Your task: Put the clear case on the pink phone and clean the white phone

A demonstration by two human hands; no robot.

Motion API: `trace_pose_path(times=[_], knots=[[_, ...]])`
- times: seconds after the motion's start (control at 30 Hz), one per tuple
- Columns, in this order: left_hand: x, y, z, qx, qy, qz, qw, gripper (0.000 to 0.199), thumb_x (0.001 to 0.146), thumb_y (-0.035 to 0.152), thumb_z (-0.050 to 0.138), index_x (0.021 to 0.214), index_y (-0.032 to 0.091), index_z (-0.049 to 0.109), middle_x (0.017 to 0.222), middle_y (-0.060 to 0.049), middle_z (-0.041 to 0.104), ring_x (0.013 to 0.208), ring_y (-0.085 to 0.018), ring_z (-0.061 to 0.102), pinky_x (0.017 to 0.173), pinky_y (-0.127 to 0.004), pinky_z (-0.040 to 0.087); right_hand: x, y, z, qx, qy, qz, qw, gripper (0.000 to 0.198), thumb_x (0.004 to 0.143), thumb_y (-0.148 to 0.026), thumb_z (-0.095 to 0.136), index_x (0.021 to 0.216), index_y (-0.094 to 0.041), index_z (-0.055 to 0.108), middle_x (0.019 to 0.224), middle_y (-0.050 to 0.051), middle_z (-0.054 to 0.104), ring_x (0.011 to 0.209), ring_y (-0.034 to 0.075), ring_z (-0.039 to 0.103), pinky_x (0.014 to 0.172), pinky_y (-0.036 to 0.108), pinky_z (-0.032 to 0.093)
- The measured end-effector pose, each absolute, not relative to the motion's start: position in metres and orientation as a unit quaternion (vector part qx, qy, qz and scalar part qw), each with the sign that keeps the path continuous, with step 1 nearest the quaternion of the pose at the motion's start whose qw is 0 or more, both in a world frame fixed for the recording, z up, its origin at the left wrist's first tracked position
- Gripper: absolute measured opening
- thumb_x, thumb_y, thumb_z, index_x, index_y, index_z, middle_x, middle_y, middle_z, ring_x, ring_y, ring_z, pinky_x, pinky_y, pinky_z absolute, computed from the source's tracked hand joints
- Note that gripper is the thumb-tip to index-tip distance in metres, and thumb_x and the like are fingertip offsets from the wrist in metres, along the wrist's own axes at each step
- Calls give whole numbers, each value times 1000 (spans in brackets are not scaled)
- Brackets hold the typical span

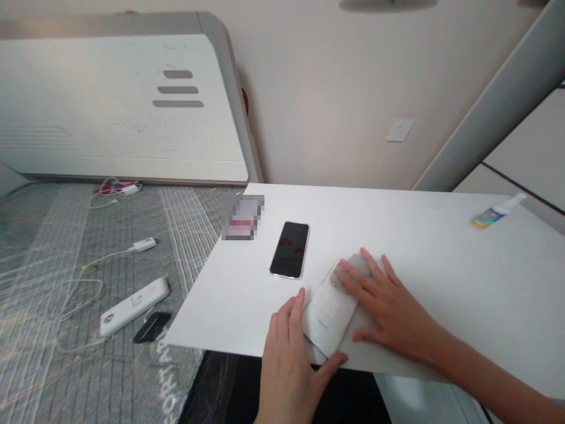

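Note:
A white phone (pixel 329 315) lies back up and slanted near the table's front edge. My left hand (pixel 289 347) grips its lower end, fingers along the left side and thumb at the bottom corner. Flat across the phone's upper end rests my right hand (pixel 386 306), its fingers spread. Under those fingertips shows a thin greyish piece (pixel 359 263), perhaps a cloth or wipe; most of it is covered. To the left, a second phone (pixel 290 250) with a black screen lies face up, apart from both hands.
The white table (pixel 424 235) carries a small spray bottle (pixel 497 213) lying at the right and a blurred-out packet (pixel 242 218) at the far left corner. On the plastic-covered mattress (pixel 123 253) beside it are a white power bank (pixel 135 306), a black flat item (pixel 152 327) and charging cables.

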State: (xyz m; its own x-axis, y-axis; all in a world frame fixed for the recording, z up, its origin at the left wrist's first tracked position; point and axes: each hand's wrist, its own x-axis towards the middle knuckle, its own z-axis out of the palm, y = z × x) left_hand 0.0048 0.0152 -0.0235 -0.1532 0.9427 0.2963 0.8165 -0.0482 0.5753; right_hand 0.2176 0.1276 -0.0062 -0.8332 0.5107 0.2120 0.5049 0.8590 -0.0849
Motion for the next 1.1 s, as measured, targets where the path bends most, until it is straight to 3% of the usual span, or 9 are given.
trace_pose_path(times=[0.13, 0.27, 0.4, 0.53, 0.63, 0.7, 0.8, 0.97, 1.1], knots=[[3, 15, -24, 651, 679, 327, 93, 113, 67, 30, 91, 157, 24, 24, 138, -17, 55, 124, -35, 58, 100, -54, 54, 208, 122, -2, -157, -982, 86, 66, 101, 87, -87, 43, 164, -27, 19, 166, 4, 32, 156, 35, 16, 125, 64, 19], [4, 16, -23, 651, 681, 322, 91, 115, 67, 32, 92, 157, 23, 22, 137, -17, 56, 120, -34, 60, 98, -54, 55, 199, 126, -2, -273, -956, 38, 105, 96, 89, -82, 48, 163, -24, 26, 164, 9, 34, 155, 46, 11, 118, 76, 19], [4, 16, -23, 651, 677, 332, 86, 114, 66, 27, 92, 157, 24, 24, 138, -16, 57, 122, -34, 59, 98, -53, 56, 200, 128, -5, -142, -985, 65, 79, 106, 85, -90, 38, 164, -23, 18, 167, 6, 28, 156, 36, 17, 124, 62, 24], [4, 15, -23, 644, 687, 322, 94, 118, 64, 32, 94, 157, 24, 22, 139, -16, 56, 121, -34, 59, 98, -55, 55, 210, 133, -8, -275, -954, 2, 115, 93, 92, -81, 43, 163, -25, 24, 164, 8, 34, 154, 45, 13, 118, 74, 20], [3, 15, -23, 652, 679, 325, 95, 117, 63, 30, 94, 157, 24, 24, 139, -16, 56, 124, -35, 58, 100, -54, 55, 215, 131, -8, -184, -979, 33, 84, 106, 84, -91, 38, 164, -23, 21, 167, 7, 29, 155, 41, 13, 121, 67, 22], [4, 15, -22, 651, 679, 328, 91, 118, 62, 29, 95, 156, 25, 24, 139, -16, 56, 123, -35, 58, 99, -54, 55, 217, 130, -8, -157, -984, 40, 69, 102, 86, -90, 36, 164, -26, 21, 167, 4, 30, 156, 37, 17, 123, 63, 23], [4, 15, -22, 644, 687, 325, 93, 120, 61, 28, 95, 157, 25, 23, 138, -16, 56, 121, -35, 59, 99, -55, 55, 219, 133, -8, -276, -955, -7, 110, 91, 93, -80, 43, 163, -25, 26, 164, 8, 36, 155, 44, 12, 118, 74, 21], [5, 15, -23, 643, 687, 325, 97, 118, 61, 31, 95, 157, 25, 26, 138, -16, 56, 122, -35, 59, 99, -55, 55, 216, 135, -6, -170, -981, 43, 83, 100, 86, -88, 42, 163, -26, 24, 165, 8, 34, 155, 38, 18, 123, 65, 22], [4, 15, -23, 646, 687, 320, 92, 118, 63, 29, 94, 157, 25, 24, 138, -15, 56, 124, -35, 58, 100, -55, 54, 213, 139, -5, -267, -958, 5, 106, 92, 91, -81, 45, 161, -24, 31, 163, 10, 36, 155, 46, 11, 117, 76, 20]])
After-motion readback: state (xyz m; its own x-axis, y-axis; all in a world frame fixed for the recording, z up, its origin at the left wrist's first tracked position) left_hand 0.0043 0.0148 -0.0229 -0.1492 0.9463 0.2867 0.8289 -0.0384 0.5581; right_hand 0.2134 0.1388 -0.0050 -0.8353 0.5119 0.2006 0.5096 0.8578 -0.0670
